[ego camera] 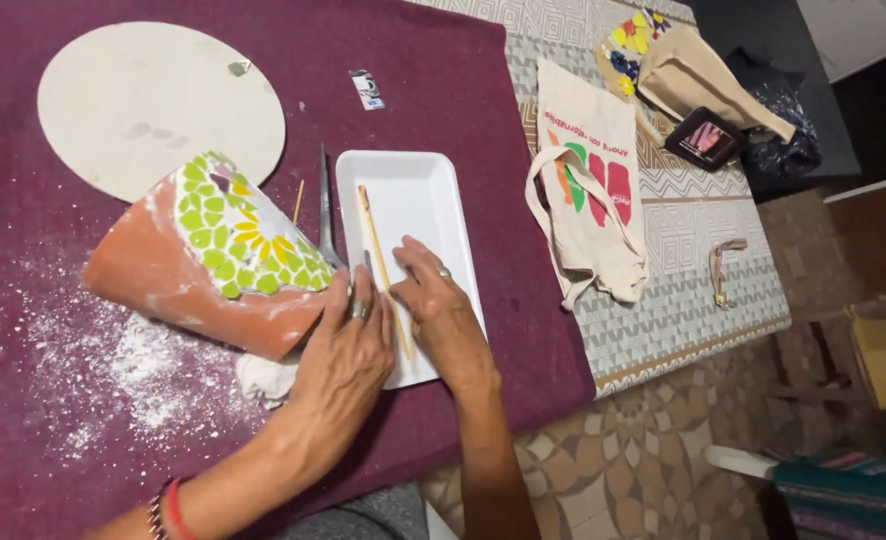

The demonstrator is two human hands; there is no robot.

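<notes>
resting on its side on the purple cloth [443, 90], the pot [208, 265] sits left of the white tray [413, 200], propped on a white rag [263, 378]. we note a mosaic patch on it: green tiles around a yellow flower, with a small purple bit at the top. we judge the tiling partly done; much of the terracotta is bare, smeared with white.

our left hand [343, 360] lies flat, fingers spread, against the pot's rim and the tray's near left edge, gripping nothing. our right hand [441, 315] rests palm down on the tray, fingers loosely extended beside a thin stick [381, 265]; we cannot tell if it pinches anything.

outward: metal tool [327, 215] between pot and tray, white powder [83, 360] scattered on the cloth, round board [153, 105] beyond, tote bag [588, 190] to the right on the patterned tablecloth.
</notes>
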